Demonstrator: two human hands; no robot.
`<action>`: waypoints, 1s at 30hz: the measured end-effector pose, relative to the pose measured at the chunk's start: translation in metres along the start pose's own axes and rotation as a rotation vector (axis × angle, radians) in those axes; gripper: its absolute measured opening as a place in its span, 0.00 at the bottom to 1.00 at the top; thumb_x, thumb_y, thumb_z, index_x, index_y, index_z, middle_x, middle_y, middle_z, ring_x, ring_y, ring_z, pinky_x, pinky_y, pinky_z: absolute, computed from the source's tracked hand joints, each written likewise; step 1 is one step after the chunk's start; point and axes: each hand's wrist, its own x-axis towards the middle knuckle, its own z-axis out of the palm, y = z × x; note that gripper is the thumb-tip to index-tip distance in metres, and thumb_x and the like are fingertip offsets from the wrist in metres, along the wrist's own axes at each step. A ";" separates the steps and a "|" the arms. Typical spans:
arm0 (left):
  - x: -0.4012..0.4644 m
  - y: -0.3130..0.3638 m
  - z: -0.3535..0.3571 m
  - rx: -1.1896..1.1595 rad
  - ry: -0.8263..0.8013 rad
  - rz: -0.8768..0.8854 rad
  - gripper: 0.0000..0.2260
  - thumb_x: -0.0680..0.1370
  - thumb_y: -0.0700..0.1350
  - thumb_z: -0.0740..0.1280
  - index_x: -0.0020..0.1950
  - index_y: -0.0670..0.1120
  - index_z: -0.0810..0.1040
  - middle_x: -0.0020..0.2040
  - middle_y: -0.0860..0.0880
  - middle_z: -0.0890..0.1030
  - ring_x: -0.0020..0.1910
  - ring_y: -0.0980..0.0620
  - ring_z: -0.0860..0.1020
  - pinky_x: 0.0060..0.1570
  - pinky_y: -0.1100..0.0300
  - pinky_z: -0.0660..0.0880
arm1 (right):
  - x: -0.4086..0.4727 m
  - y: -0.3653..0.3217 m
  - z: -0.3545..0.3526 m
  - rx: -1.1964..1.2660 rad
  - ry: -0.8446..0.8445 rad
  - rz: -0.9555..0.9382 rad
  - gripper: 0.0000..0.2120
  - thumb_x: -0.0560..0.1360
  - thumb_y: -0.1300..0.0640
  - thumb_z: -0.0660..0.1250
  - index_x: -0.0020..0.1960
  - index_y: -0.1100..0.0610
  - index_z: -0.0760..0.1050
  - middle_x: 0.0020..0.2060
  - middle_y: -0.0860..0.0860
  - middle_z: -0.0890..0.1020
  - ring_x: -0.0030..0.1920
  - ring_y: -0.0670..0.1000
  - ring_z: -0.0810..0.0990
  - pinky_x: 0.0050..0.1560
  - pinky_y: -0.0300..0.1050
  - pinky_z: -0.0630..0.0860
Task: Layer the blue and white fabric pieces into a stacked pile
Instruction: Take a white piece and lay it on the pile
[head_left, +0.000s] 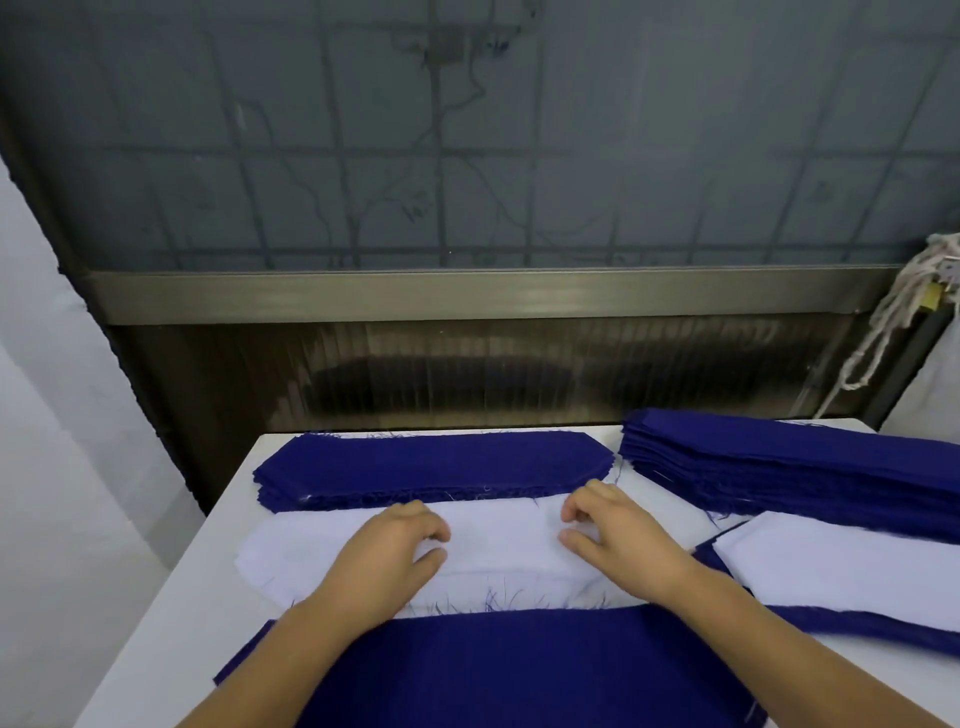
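A white fabric piece (498, 540) lies across the middle of the white table (171, 597). My left hand (395, 545) and my right hand (613, 525) both rest on it with fingers curled, each pinching the white cloth between thumb and fingertips. Behind it lies a flat pile of blue pieces (431, 467). A large blue piece (519, 670) lies in front, under my forearms, its frayed edge meeting the white piece.
At the right stands a thick stack of blue pieces (779, 467), with another white piece (841, 566) lying on blue fabric in front of it. A dark window wall runs behind the table. White cords (893, 312) hang at the right.
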 end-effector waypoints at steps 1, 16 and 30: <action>0.010 0.003 0.006 -0.018 -0.014 0.004 0.09 0.79 0.51 0.64 0.59 0.55 0.78 0.53 0.64 0.73 0.53 0.65 0.71 0.52 0.76 0.65 | 0.009 0.002 0.005 -0.008 -0.037 0.012 0.06 0.78 0.45 0.64 0.53 0.44 0.70 0.48 0.38 0.72 0.51 0.40 0.71 0.53 0.34 0.70; 0.050 0.012 0.027 -0.125 -0.170 -0.123 0.15 0.70 0.63 0.71 0.50 0.57 0.77 0.49 0.59 0.73 0.50 0.59 0.72 0.48 0.65 0.72 | 0.045 0.011 0.014 -0.033 -0.205 0.073 0.14 0.82 0.48 0.56 0.52 0.56 0.76 0.46 0.46 0.76 0.48 0.45 0.74 0.52 0.38 0.71; 0.057 0.016 0.035 0.005 -0.055 -0.116 0.09 0.81 0.51 0.60 0.57 0.52 0.77 0.51 0.54 0.77 0.50 0.54 0.74 0.52 0.56 0.76 | 0.033 -0.004 0.016 -0.163 -0.154 0.056 0.21 0.69 0.29 0.61 0.52 0.44 0.67 0.48 0.41 0.73 0.48 0.44 0.71 0.48 0.38 0.68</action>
